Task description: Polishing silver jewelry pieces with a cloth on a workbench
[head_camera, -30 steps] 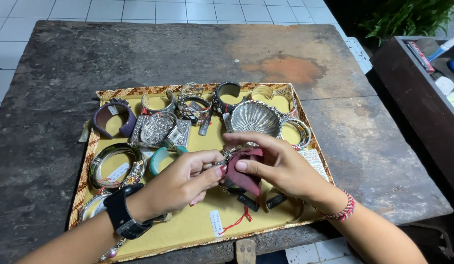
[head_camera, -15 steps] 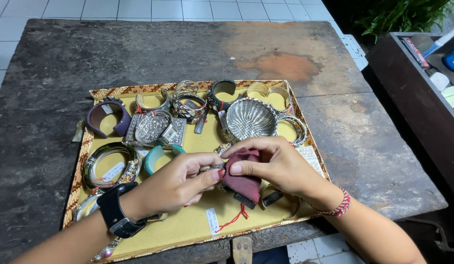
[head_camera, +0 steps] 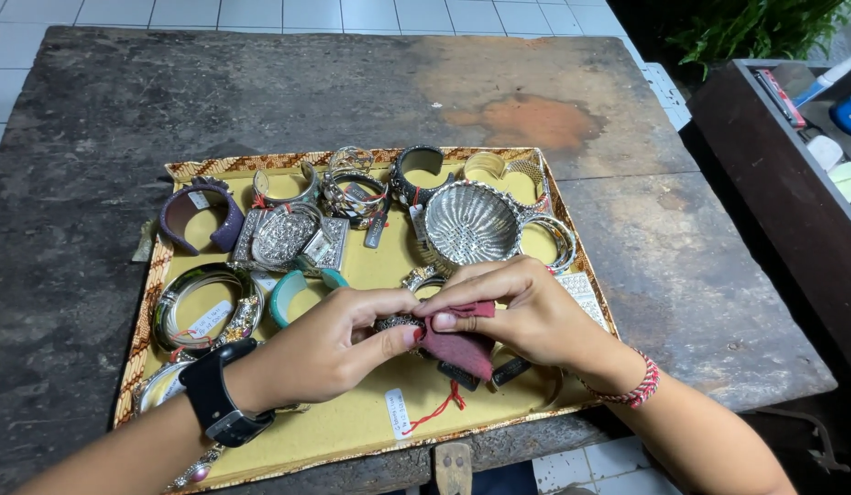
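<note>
My left hand point(head_camera: 326, 346), with a black watch on the wrist, pinches a small silver bracelet point(head_camera: 396, 322) over the yellow tray point(head_camera: 352, 431). My right hand point(head_camera: 526, 316), with a red bead band on the wrist, presses a dark red cloth point(head_camera: 457, 348) against that bracelet. Both hands meet at the tray's front middle. A white price tag on a red string point(head_camera: 400, 412) lies just below them. Part of the bracelet is hidden by my fingers and the cloth.
The tray holds several bangles: a purple cuff point(head_camera: 201, 215), a teal one point(head_camera: 288, 295), a silver shell-shaped dish point(head_camera: 471, 225). It sits on a dark worn table point(head_camera: 260, 82). A dark box with small items point(head_camera: 810, 119) stands at the right, with a plant point(head_camera: 755, 27) behind.
My hands stay together on the bracelet and cloth, with my fingers shifting slightly. The view has moved a little.
</note>
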